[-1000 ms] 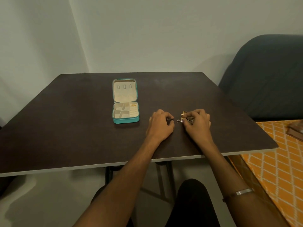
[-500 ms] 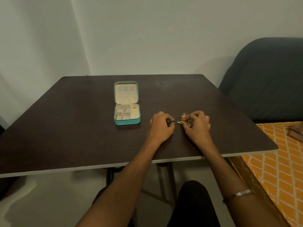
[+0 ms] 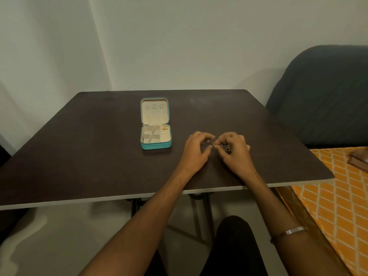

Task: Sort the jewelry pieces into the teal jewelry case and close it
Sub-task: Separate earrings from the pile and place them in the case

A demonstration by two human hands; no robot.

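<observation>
1. Head view: my right hand (image 3: 236,151) fingers (image 3: 221,141) pinch a small tangled cluster of jewelry (image 3: 226,147); my left hand (image 3: 196,149) curls half-open, fingertips just beside the cluster.
2. I judge I'm separating one piece.
3. Next: carry it to the open teal case (image 3: 155,145), left of my hands on the table (image 3: 79,156).

Dim, warm, even indoor light; soft shadows lie on the pale plaster wall (image 3: 199,36). Wide-angle distortion bows the edges of the dark brown matte table (image 3: 79,166). Fine detail is soft and grainy; no glare.
</observation>
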